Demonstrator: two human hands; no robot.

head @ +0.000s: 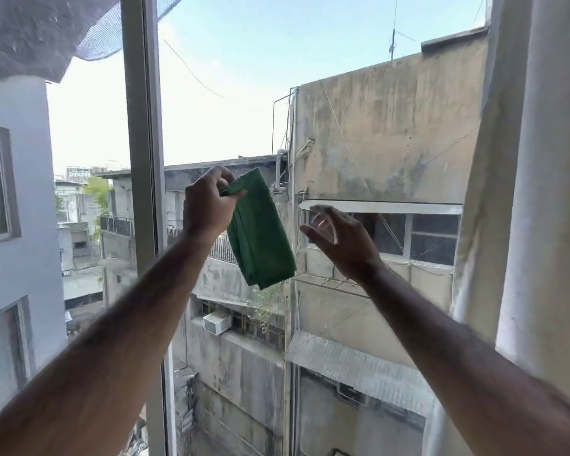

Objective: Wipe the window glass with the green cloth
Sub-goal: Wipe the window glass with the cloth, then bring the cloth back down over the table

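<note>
A folded green cloth (259,233) hangs in front of the window glass (231,93), pinched at its top corner by my left hand (208,205). The cloth droops down and to the right, free of the pane as far as I can tell. My right hand (341,240) is raised just right of the cloth with fingers spread and slightly blurred, holding nothing and not touching the cloth. Both forearms reach up from the bottom corners of the view.
A grey vertical window frame (144,159) stands left of my left hand, with another pane (79,143) beyond it. A pale curtain (524,192) hangs along the right edge. Through the glass are concrete buildings and sky.
</note>
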